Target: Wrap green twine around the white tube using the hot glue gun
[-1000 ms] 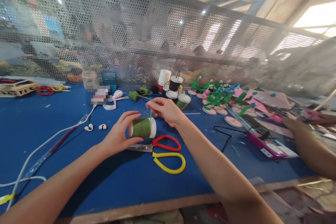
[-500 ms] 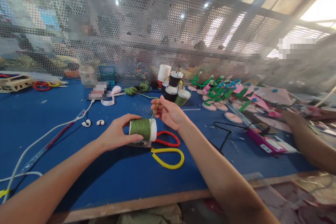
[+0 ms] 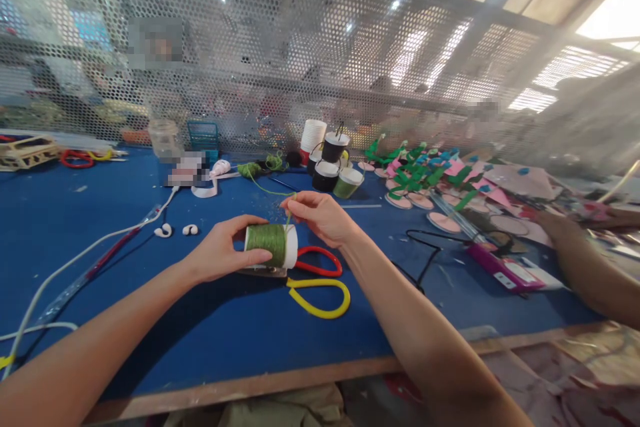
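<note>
My left hand point(image 3: 220, 250) is wrapped round a spool of green thread point(image 3: 270, 245) held sideways just above the blue table point(image 3: 150, 320). My right hand point(image 3: 320, 215) pinches the loose green thread end point(image 3: 289, 208) right above the spool. The thread runs back to a small green tangle point(image 3: 250, 170) further up the table. Scissors with a red and a yellow handle point(image 3: 315, 280) lie directly under the spool.
Several black, green and white spools point(image 3: 327, 160) stand beyond my hands. Pink and green paper pieces point(image 3: 430, 183) cover the right side, where another person's arm point(image 3: 590, 267) reaches in. A white cable point(image 3: 95, 247) and two white earbuds point(image 3: 175, 230) lie at left. A perforated metal screen point(image 3: 300, 53) backs the table.
My right hand dipped back toward the spool with the thread after lifting it slightly. The left hand kept the spool in place. The view shifted a little downward.
</note>
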### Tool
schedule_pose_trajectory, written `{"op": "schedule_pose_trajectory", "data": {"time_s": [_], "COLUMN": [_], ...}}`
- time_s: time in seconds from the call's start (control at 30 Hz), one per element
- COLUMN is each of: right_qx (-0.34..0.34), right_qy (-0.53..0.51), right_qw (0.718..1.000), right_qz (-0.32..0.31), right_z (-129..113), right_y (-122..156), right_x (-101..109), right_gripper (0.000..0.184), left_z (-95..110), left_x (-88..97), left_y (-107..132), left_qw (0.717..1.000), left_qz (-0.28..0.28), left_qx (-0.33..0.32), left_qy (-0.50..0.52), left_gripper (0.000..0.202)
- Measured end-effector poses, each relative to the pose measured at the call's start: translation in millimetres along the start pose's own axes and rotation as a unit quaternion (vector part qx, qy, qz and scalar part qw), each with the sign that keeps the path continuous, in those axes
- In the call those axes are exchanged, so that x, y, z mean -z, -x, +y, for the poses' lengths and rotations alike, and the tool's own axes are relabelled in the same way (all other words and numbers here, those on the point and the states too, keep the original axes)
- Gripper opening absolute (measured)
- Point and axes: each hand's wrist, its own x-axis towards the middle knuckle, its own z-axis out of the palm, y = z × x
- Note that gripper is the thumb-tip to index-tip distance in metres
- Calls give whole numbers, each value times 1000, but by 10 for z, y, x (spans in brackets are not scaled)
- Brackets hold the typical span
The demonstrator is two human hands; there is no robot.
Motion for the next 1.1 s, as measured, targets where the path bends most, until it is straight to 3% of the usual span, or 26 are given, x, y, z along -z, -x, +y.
{"op": "schedule_pose_trajectory", "data": {"time_s": [0.17, 0.47, 1.1], "right_qx": [54, 109, 78], "right_qy": [87, 194, 222], "right_qw": [993, 974, 972], "right_qz": [57, 43, 23], "right_z": [9, 67, 70], "right_y": [-19, -20, -2], "right_x": [14, 7, -28], "right_gripper": [26, 25, 29], "left_z": [32, 10, -37], "left_x": [8, 3, -7], "left_y": [-1, 6, 9], "left_qw": [1000, 999, 985], "left_qz": [-22, -24, -5], "left_qx": [20, -25, -142], "left_qy": [9, -19, -98], "left_gripper": [45, 47, 48]}}
